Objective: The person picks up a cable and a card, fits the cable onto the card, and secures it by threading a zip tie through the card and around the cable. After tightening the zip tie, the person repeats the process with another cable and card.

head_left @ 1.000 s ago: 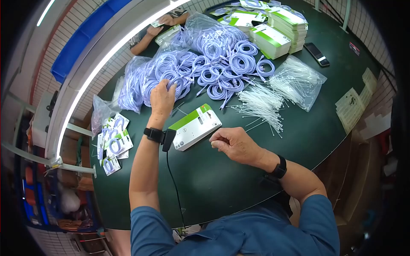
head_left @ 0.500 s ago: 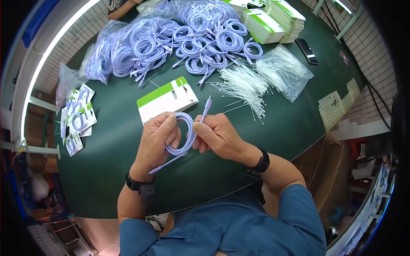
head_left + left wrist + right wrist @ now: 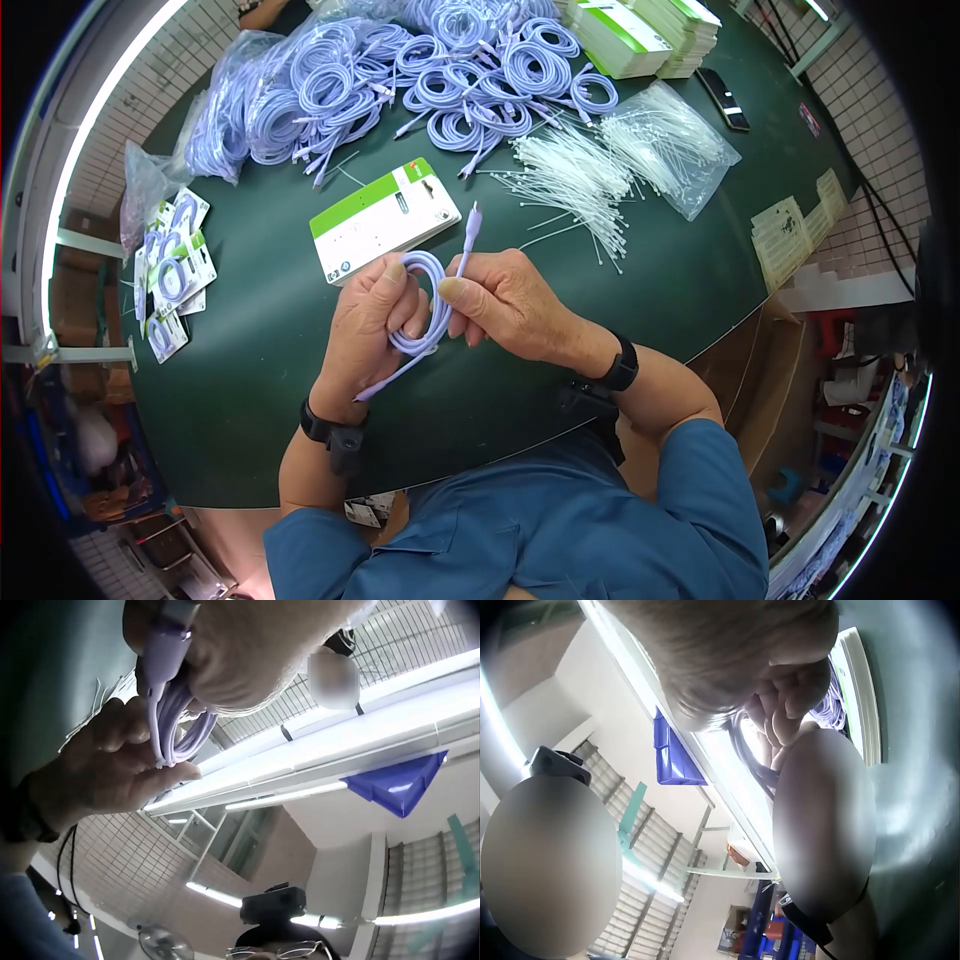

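Observation:
A coiled lilac cable is held up between both hands, over the near part of the dark green table. My left hand grips the coil's left side, thumb on top, and one connector end hangs down by the wrist. With thumb and fingers my right hand pinches the cable near its other connector, which points up and away. In the left wrist view, the cable shows a lilac connector and its loops between the hands. Just beyond the hands lies a stack of white and green cards.
Many coiled lilac cables, partly bagged, are heaped at the back. White cable ties spread right of centre beside a bag of them. Carded cables lie at the left. Card stacks and a phone sit at the back right.
A second ago my left hand was at the cable heap and my right held no cable. Since then a coil came to the near side, into both hands; the last half second shows little movement.

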Demonstrator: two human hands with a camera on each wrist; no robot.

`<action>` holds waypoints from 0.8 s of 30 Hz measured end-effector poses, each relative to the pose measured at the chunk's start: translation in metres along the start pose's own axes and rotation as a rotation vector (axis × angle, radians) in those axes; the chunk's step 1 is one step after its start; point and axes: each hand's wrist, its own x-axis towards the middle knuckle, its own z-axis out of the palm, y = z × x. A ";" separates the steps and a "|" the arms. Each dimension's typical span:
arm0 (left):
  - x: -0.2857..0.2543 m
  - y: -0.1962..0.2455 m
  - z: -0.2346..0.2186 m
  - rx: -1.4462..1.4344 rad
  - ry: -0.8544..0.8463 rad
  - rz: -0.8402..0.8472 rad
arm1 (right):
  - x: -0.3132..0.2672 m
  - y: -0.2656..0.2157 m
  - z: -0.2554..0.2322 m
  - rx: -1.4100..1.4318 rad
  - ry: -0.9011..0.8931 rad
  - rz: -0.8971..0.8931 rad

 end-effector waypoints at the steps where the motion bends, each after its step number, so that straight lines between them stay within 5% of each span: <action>1: 0.000 0.000 0.007 0.039 0.056 0.124 | 0.001 0.000 0.001 -0.002 0.024 -0.020; 3: -0.002 0.002 0.020 0.115 0.172 0.374 | 0.002 -0.002 0.004 0.043 0.079 -0.058; 6: -0.009 0.013 0.027 0.228 0.184 0.531 | 0.005 -0.003 0.005 0.138 0.183 -0.128; 8: -0.011 0.014 0.022 0.283 0.196 0.611 | 0.002 0.000 -0.009 0.106 0.114 0.018; 11: -0.005 0.012 0.004 0.683 0.119 1.069 | 0.006 0.004 -0.007 0.217 0.008 0.145; 15: -0.004 0.008 0.002 1.003 -0.044 1.004 | 0.008 0.013 -0.009 0.511 -0.140 0.274; 24: 0.004 0.000 -0.006 1.094 -0.171 1.003 | 0.016 0.000 -0.022 0.767 -0.214 0.439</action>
